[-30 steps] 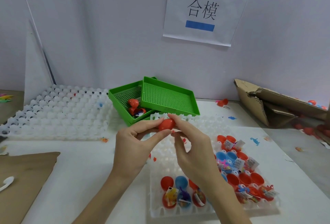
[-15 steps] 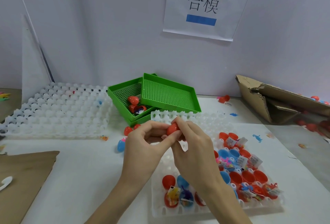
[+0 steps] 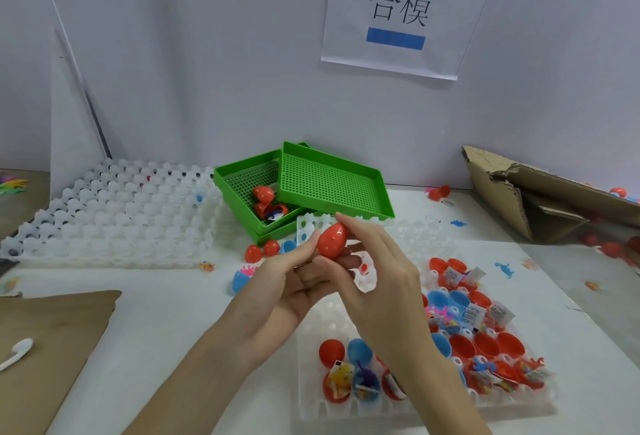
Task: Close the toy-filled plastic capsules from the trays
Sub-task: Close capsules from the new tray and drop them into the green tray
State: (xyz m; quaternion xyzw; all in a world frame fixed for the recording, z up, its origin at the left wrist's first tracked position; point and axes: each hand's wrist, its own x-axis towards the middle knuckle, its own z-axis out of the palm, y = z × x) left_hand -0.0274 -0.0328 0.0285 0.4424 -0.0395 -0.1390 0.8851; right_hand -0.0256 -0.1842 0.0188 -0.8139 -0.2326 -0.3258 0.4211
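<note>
A closed red egg-shaped capsule (image 3: 332, 240) sits between both hands above the table's middle. My left hand (image 3: 287, 290) cups it from below with thumb and fingertips. My right hand (image 3: 377, 282) pinches it from the right side. Below them lies a white cell tray (image 3: 346, 410) with several open red and blue capsule halves holding toys and paper slips. A green mesh tray (image 3: 239, 178) behind holds two red capsules (image 3: 265, 193).
A second green tray (image 3: 332, 185) lies tilted on the first. Stacked white cell trays (image 3: 114, 212) fill the left. Loose red and blue capsules (image 3: 263, 251) lie by the green trays. A torn cardboard box (image 3: 540, 199) stands at right, a brown board (image 3: 52, 337) at left.
The capsule has turned from lying across the fingertips to standing more upright and fully visible. My left palm has rolled upward beneath it; the view has shifted slightly.
</note>
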